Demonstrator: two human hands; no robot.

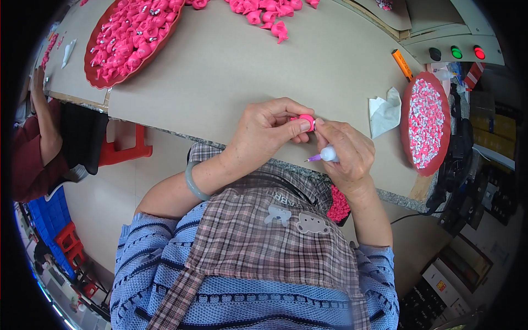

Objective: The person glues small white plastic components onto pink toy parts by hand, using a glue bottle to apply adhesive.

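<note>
Between the thumb and fingers of my left hand (269, 124) is a small bright pink piece (308, 120), rounded at the front. My right hand (349, 151) is closed around a small pale squeeze bottle (329, 154) with a purple needle tip, which points left, away from the pink piece. The thumb and forefinger of that same hand meet at the right side of the piece. A tiny pale part seems to show there, too small to make out. Both hands are over the table's near edge.
At the far left stands a red scalloped tray (102, 82) heaped with pink pieces; more pink pieces (269, 14) lie loose beyond. To the right are a crumpled white tissue (385, 113), an orange marker (402, 65) and a red tray (407, 132) of small pink-and-white parts. Another person's arm (49, 126) shows at left.
</note>
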